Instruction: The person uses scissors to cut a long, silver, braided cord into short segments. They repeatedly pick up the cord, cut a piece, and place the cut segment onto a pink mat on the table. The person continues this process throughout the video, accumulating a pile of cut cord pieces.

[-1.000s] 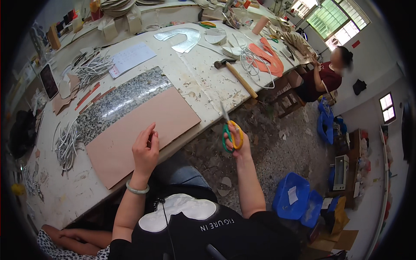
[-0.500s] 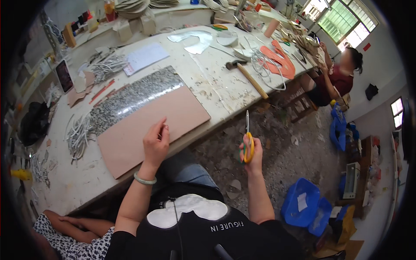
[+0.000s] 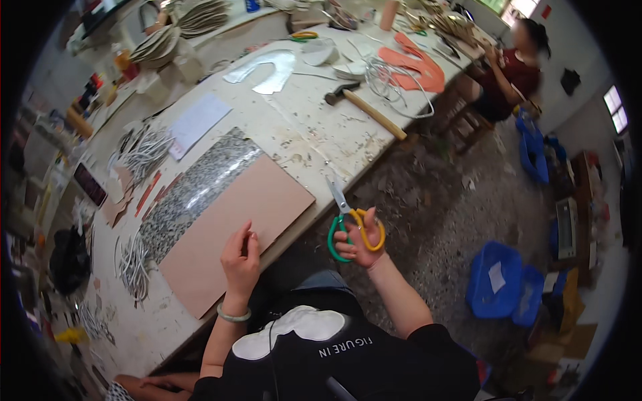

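Note:
My right hand (image 3: 364, 246) grips a pair of scissors (image 3: 342, 200) by the handles, one green and one yellow. The metal blades point up and away, beside the table's front edge. Above the pinkish-tan sheet (image 3: 251, 207) hovers my left hand (image 3: 241, 264), a pale bangle on its wrist. Its fingers are loosely bent and apart, with nothing visible in them. The sheet lies along the near edge of the table, partly over a grey speckled stone slab (image 3: 194, 194).
A hammer (image 3: 374, 115), orange cut pieces (image 3: 414, 67), a silvery curved piece (image 3: 277, 70) and white paper (image 3: 200, 121) lie on the worktable. Bundles of white cord (image 3: 134, 271) are at left. A co-worker (image 3: 511, 73) sits far right. Blue bins (image 3: 493, 281) stand on the floor.
My right hand has turned and moved left, bringing the scissors toward the table edge with both handle loops now showing. The view has shifted; the left hand stays near the sheet.

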### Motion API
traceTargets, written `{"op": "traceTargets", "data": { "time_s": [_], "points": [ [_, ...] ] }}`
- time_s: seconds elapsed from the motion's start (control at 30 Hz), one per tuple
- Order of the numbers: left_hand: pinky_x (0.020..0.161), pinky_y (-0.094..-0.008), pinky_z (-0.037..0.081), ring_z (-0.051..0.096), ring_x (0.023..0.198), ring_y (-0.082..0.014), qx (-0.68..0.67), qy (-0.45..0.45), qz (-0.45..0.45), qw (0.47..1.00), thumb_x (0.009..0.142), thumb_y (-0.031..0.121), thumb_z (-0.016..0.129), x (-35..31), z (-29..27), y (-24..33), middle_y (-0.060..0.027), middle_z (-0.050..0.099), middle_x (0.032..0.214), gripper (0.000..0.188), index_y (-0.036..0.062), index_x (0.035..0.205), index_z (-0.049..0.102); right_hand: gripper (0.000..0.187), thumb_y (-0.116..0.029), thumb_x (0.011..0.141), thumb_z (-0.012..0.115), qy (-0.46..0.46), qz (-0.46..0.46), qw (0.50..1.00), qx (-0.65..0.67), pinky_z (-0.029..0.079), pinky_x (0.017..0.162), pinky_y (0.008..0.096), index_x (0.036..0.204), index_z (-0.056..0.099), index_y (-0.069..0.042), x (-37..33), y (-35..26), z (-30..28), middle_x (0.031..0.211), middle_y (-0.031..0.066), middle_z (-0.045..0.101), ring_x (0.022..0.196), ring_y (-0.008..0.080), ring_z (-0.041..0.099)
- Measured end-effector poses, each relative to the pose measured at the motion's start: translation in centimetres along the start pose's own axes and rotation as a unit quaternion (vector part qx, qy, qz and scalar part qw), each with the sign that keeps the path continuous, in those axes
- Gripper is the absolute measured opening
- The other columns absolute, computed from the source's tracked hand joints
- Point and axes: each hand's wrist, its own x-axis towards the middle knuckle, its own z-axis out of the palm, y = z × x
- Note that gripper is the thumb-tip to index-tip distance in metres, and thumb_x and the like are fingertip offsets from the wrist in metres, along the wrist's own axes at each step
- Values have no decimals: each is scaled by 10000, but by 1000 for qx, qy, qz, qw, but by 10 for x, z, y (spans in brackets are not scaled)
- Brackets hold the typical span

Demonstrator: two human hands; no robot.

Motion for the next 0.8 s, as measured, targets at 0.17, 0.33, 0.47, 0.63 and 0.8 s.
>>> {"op": "traceTargets", "data": {
  "time_s": [0.17,0.33,0.47,0.63,0.8],
  "points": [
    [593,-275,460,584,670,-176,3,-21,-36,999,862,30,595,-7,-4,-4,-115,630,823,245,8,1103,634,776,-746,791,427,-36,2,995,92,385,467,300,1264,471,-133,-56,33,-14,910,78,482,559,162,417],
    [597,-287,462,582,669,-185,14,-30,12,999,860,29,598,2,-3,1,-114,627,814,236,3,1091,634,712,-606,795,605,242,-187,847,-435,476,482,290,1286,419,-125,-67,0,35,968,70,545,556,148,541],
    [610,-296,470,587,679,-193,-3,-28,-11,1000,858,32,600,7,3,3,-116,629,820,231,1,1084,633,732,-261,716,783,342,-404,191,-827,491,705,377,1282,385,-22,-1,-10,49,1007,144,536,849,287,587],
    [652,-263,471,589,737,-138,-7,4,-33,999,867,43,599,2,-7,1,-89,644,871,241,-11,1099,633,757,-344,693,769,410,-88,158,-894,436,871,446,1287,420,-30,-78,15,-31,1061,171,564,977,356,551],
    [644,-284,474,594,713,-168,2,-40,2,999,856,32,598,7,-7,4,-113,639,841,227,-15,1075,636,723,-249,720,785,560,-213,301,-742,507,712,377,1301,399,-58,-78,22,27,962,109,562,880,205,603]
  ]
}}
